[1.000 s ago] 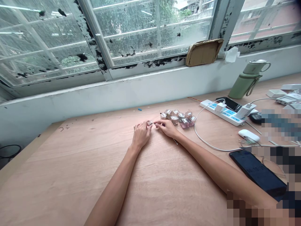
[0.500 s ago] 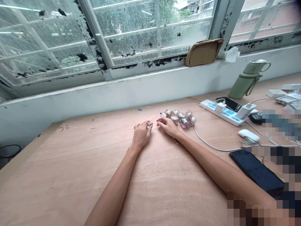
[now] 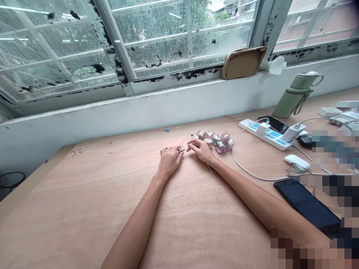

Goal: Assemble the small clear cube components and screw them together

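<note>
On the wooden table, my left hand [image 3: 169, 160] is closed with its fingertips on a small clear piece [image 3: 181, 149], whose kind is too small to make out. Facing it, a short gap away, is my right hand [image 3: 202, 152], thumb and fingers pinched together. A thin pale stick [image 3: 210, 168] sticks out from beneath the right palm; its other end is hidden by the hand. Just behind the right hand stands a cluster of small clear hexagonal containers [image 3: 220, 146] with white labels, some tinted pinkish.
Right of the hands lie a white power strip [image 3: 252, 129] with chargers, a looping white cable [image 3: 243, 171], a white earbud case [image 3: 297, 162] and a phone [image 3: 307, 205]. A green bottle [image 3: 288, 99] stands behind. A small blue piece [image 3: 166, 130] lies near the wall.
The small clear piece and my left fingertips have shifted slightly right, closer to the right hand. My right fingertips have changed position a little.
</note>
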{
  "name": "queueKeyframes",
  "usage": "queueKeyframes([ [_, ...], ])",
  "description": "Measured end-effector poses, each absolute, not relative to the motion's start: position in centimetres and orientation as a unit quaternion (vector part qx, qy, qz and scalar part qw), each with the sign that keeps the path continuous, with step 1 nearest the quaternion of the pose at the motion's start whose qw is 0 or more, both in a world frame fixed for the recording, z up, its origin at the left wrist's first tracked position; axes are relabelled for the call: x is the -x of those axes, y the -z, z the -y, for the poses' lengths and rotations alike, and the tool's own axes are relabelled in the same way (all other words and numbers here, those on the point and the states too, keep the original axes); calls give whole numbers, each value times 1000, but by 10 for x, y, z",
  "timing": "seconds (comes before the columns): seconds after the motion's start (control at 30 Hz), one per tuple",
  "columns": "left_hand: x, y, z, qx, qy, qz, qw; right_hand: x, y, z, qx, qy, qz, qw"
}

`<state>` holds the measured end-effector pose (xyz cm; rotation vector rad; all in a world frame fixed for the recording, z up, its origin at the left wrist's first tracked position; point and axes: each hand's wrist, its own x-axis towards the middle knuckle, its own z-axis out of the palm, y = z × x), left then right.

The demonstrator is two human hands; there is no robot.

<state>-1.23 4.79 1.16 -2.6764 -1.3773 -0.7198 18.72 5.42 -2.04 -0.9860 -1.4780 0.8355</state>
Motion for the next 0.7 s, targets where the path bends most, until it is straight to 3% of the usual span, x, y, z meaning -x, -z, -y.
queueKeyframes([
  [0.53,13,-10,-49,873,226,431,24,-185,11,-49,400,-424,540,608],
  [0.7,13,-9,-50,874,229,428,25,-188,3,-44,429,-432,554,568],
])
